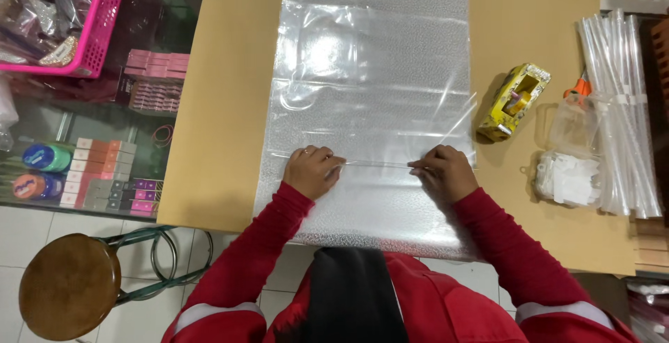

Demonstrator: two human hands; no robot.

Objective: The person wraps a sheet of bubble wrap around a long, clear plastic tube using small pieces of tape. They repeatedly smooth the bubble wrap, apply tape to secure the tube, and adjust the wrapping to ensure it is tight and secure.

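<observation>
A large sheet of clear plastic film [369, 57] lies flat on a textured silvery mat [362, 207] on the tan table. My left hand [311, 171] and my right hand [444, 173] rest on the near part of the film. Each pinches one end of a thin clear strip or folded edge [376, 165] stretched between them. Both arms wear red sleeves.
A yellow tape dispenser [513, 100] sits to the right of the mat. Further right are orange-handled scissors [578, 88], a clear box of white tags [570, 176] and a bundle of clear plastic rolls [620, 106]. A pink basket [94, 29] and a wooden stool [68, 286] are to the left.
</observation>
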